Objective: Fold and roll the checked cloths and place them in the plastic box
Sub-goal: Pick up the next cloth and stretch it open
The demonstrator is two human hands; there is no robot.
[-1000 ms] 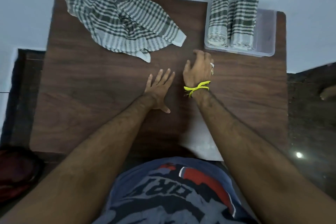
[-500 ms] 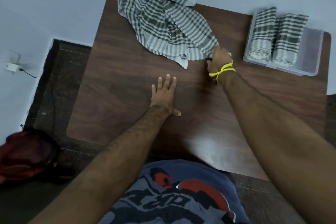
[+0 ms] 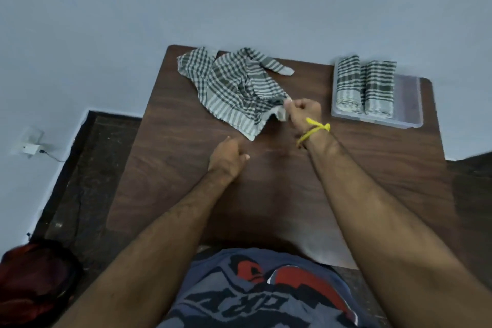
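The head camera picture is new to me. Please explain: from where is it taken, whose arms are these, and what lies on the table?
The camera sits on a person's head and looks down, so the two bare arms are that person's own. The right hand, with a yellow string at the wrist, pinches an edge of the loose checked cloth on the brown table. The left hand hovers near the cloth, fingers loosely curled, holding nothing. At the far right, a clear plastic box holds two rolled cloths.
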